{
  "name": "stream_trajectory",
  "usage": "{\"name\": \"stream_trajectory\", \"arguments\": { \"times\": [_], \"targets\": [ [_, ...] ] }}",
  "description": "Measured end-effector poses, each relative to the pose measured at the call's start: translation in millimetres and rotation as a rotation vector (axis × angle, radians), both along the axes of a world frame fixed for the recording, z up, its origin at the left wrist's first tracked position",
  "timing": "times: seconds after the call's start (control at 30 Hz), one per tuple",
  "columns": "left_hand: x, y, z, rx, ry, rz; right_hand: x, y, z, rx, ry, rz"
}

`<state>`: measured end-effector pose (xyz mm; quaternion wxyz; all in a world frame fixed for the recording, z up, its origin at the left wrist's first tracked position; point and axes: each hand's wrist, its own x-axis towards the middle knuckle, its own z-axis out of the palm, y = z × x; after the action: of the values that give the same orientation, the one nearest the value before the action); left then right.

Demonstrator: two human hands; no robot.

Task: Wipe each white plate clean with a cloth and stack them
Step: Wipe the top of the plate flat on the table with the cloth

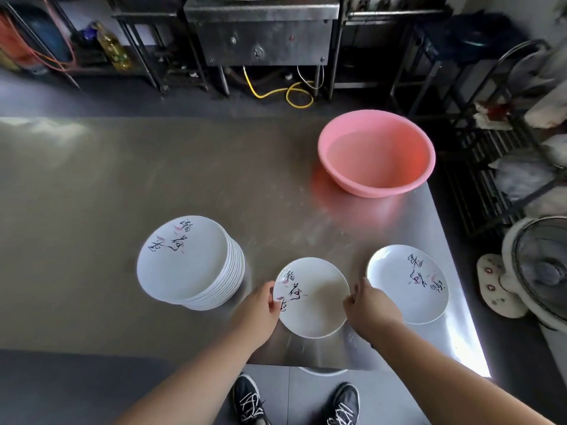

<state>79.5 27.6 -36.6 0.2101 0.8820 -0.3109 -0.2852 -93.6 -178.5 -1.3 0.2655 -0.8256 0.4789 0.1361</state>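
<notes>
Near the front edge of the steel bench [153, 179] we have one white plate [311, 297] held between both hands, just above or on the surface; can't tell which. Left of it sits the tall stack of plates [190, 262], to the right a single plate [408, 283] lying flat, close to the bench's right edge. Pink basin [376, 153] sits further back, well apart.

Handling, as we judge it: glazed ceramic, stiff, brittle, likely slick if damp. Light enough for one hand, but the rim is the only sensible hold; two opposite rim points stop it tipping. Set it down gently on the stack, no sliding glaze on glaze.

Grip state: left hand [260, 311] pinches the left rim, thumb on the printed face, fingers curled under. Right hand [371, 308] has fingers curled at the right rim, apparently pinching it; the exact contact is hidden behind the knuckles. No cloth visible in either hand or on the bench, so we can't say the wipe is done.
</notes>
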Motion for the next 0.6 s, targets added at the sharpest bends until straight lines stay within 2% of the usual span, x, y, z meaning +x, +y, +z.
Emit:
{"name": "stream_trajectory", "arguments": {
  "times": [0.1, 0.17, 0.23, 0.33, 0.5, 0.6],
  "targets": [
    [-2, 9, -9, -0.002, -0.156, -0.094, 16, 8, 10, -0.185, -0.183, 0.095],
    [-4, 16, -18, -0.016, -0.309, -0.176, 28, 16, 12, -0.14, -0.316, 0.187],
    [-6, 21, -27, -0.014, -0.359, -0.229, 33, 26, 5, -0.057, -0.247, 0.349],
    [-6, 26, -41, 0.023, -0.373, -0.278, 29, 43, -15, -0.186, -0.071, 0.603],
    [-7, 26, -50, 0.043, -0.439, -0.329, 22, 56, -37, -0.254, -0.01, 0.75],
    [-8, 28, -54, 0.041, -0.47, -0.34, 25, 61, -43, -0.252, 0.04, 0.741]
  ]
}}
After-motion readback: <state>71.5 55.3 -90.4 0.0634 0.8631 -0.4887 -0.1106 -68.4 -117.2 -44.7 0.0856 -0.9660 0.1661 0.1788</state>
